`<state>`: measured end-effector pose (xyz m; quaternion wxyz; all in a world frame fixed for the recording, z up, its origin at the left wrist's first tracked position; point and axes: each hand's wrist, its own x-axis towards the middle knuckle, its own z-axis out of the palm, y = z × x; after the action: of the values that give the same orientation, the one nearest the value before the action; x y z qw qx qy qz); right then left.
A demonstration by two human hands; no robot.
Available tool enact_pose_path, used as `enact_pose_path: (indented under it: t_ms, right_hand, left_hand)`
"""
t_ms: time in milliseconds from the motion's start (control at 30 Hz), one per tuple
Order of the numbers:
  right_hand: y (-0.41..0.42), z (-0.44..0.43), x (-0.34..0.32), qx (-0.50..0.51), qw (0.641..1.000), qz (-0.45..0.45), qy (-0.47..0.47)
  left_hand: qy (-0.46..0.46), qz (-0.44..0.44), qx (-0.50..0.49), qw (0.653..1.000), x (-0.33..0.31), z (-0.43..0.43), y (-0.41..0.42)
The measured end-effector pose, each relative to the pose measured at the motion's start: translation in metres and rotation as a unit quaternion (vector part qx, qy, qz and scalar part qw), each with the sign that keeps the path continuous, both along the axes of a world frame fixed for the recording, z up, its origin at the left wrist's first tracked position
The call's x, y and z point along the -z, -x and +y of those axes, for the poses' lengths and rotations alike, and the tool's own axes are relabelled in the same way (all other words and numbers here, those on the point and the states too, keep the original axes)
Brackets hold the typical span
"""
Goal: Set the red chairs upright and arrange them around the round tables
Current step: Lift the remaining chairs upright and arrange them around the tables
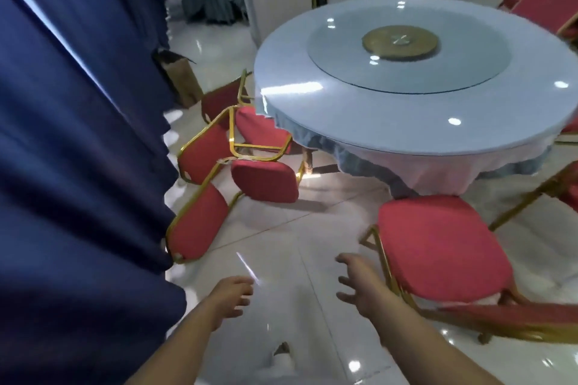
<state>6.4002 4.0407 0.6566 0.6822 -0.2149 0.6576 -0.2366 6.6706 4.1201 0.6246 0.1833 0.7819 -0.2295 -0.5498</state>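
your left hand (233, 294) hangs over the tiled floor, fingers loosely curled and holding nothing. your right hand (356, 286) has its fingers spread, also empty, just beside the gold frame of the upright red chair (438, 247) (its seat faces the table). farther off to the left, several toppled chairs (266, 181) lie tangled beside the blue curtain (78, 166), at the edge of the round table (406, 109).

Glossy tile floor (281, 244), perhaps navy curtain (78, 166)
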Motion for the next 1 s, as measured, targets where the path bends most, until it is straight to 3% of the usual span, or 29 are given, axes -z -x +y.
enact_pose_path:
  t_ms: [167, 400, 767, 867, 1000]
  right_hand:
    - [-0.115, -0.053, 0.007, -0.066, 0.996, 0.052, 0.031]
    - [-0.244, -0.106, 0.026, -0.188, 0.979, 0.075, 0.007]
    - [-0.421, -0.271, 0.101, -0.333, 0.937, 0.085, -0.057]
    - [-0.455, -0.307, 0.118, -0.375, 0.918, 0.109, -0.072]
    - [-0.488, -0.345, 0.146, -0.426, 0.885, 0.171, -0.078]
  left_hand:
    - [-0.011, 0.039, -0.097, 0.994, 0.025, -0.001, -0.115]
    - [-0.027, 0.044, -0.211, 0.976, 0.051, -0.028, -0.232]
    - [-0.149, 0.003, -0.281, 0.948, 0.087, -0.096, -0.343]
    - [-0.161, -0.007, -0.236, 0.958, 0.088, -0.130, -0.370]
    - [-0.152, 0.001, -0.258, 0.954, 0.112, -0.183, -0.409]
